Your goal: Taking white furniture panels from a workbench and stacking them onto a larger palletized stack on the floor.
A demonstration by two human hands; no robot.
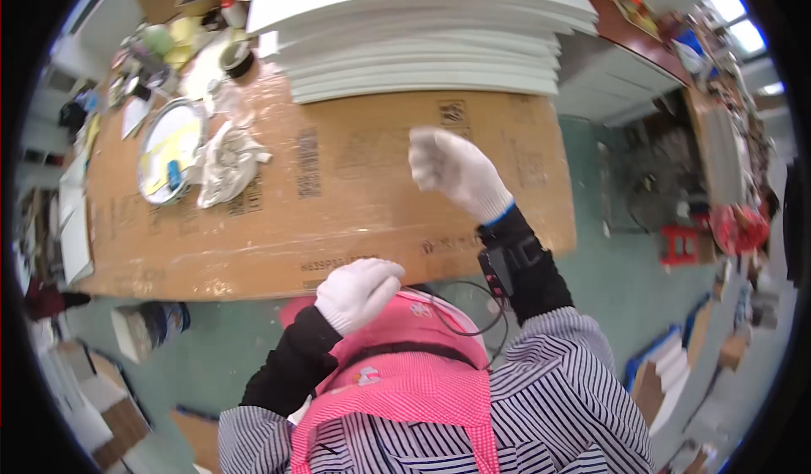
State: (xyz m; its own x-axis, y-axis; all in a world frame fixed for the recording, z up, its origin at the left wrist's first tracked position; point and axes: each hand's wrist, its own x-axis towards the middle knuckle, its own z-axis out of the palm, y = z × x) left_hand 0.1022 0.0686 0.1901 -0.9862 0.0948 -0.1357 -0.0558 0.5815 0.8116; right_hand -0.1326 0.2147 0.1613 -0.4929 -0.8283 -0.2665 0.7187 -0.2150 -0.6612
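Observation:
My right hand (456,172), in a white knit glove, hovers over the cardboard-covered table (355,220) with its fingers curled in. Nothing shows between those fingers. At the table's front edge, close against my pink apron (405,381), is my left hand (359,293) in a matching glove. Its fingers are bent and pressed together, and no object shows in them. A black device (514,263) is strapped to my right wrist, with a dark cable (473,333) hanging beside it. Beyond my right hand lies a tall stack of white panels (422,51).
To the left sit an oval white tray (150,187) holding a yellow cloth and a blue item, a crumpled white cloth (228,166) and a tape roll (237,58). A bucket (156,326) stands below the table's left side. A red stool (678,246) is on the right floor.

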